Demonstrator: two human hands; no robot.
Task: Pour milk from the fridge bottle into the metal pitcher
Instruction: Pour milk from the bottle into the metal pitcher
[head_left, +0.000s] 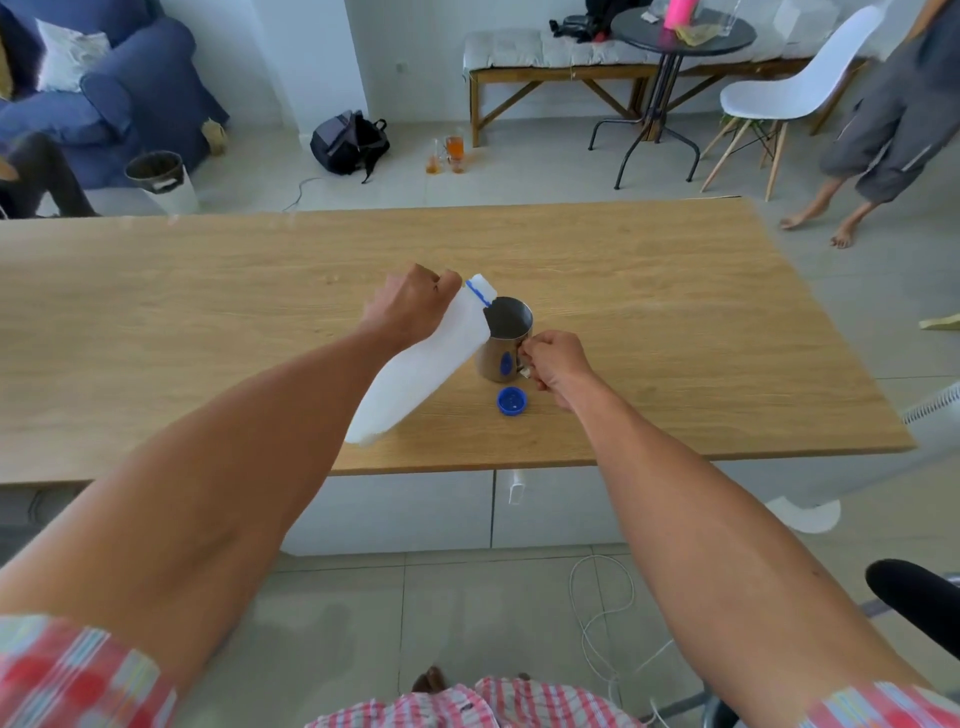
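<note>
A white plastic milk bottle (415, 369) with a blue neck ring is tilted, its open mouth over the rim of the metal pitcher (503, 345). My left hand (408, 306) grips the bottle near its neck. The pitcher stands upright on the wooden table (208, 312), a blue oval mark on its side. My right hand (556, 364) is closed on the pitcher's handle at its right. The bottle's blue cap (511, 401) lies on the table just in front of the pitcher. I cannot see milk flowing.
Beyond the table are a blue armchair (114, 88), a bin (161, 179), a black backpack (349, 141), glasses on the floor (451, 153), a round black table (675, 36) and a white chair (789, 93). A person's bare legs (852, 208) are at the right.
</note>
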